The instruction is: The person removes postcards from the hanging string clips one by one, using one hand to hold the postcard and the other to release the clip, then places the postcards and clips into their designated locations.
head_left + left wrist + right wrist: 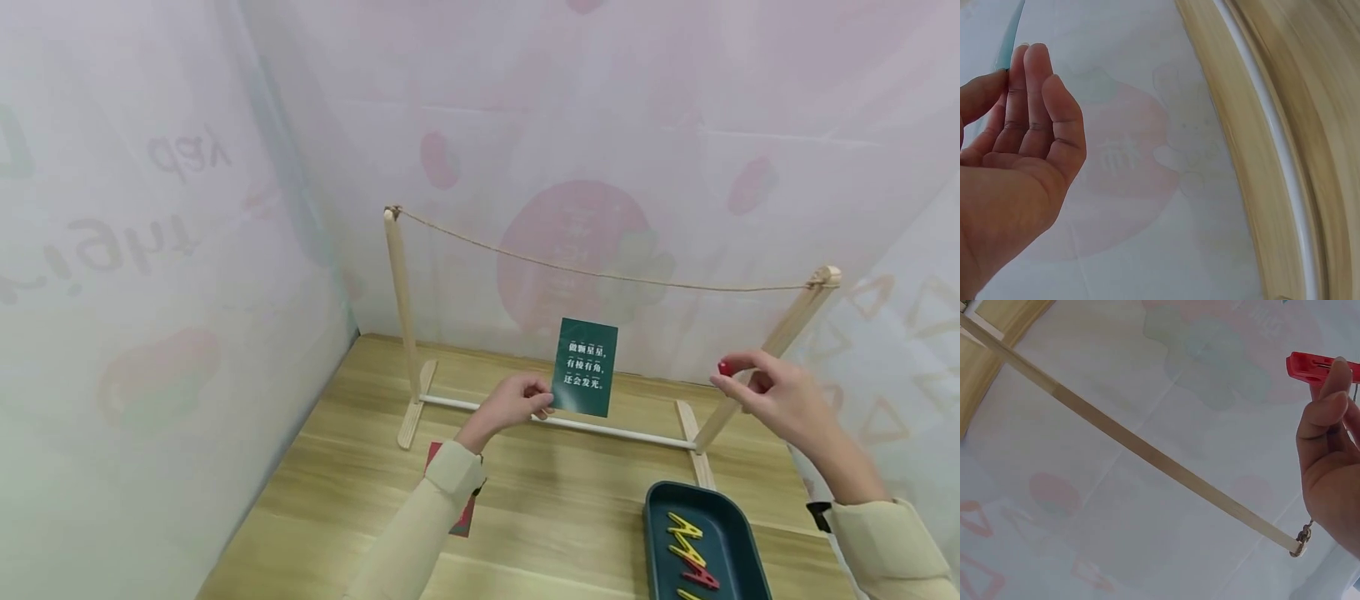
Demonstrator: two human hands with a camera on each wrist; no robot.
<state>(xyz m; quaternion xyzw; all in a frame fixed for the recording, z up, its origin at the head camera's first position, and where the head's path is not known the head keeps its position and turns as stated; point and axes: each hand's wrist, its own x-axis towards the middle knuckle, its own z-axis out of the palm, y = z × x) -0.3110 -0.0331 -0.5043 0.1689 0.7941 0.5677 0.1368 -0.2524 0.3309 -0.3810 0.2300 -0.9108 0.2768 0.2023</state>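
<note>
A dark green card [585, 367] with white lettering is pinched at its lower left edge by my left hand [517, 398], held up in front of the wooden frame. In the left wrist view the card shows as a thin edge [1009, 37] between thumb and fingers of the left hand [1029, 144]. My right hand [783, 396] pinches a red clothespin [1310, 366] between thumb and fingers, near the frame's right post [797, 321]. Above both hands a thin twine [555, 265] sags between the two posts.
A dark tray [656, 533] at the lower right holds several yellow and red clothespins [686, 546]. Partly under the left forearm lies a red card [462, 518] on the wooden table [547, 500]. A white rod [615, 431] joins the feet of the frame. Printed curtains [465, 67] surround the table.
</note>
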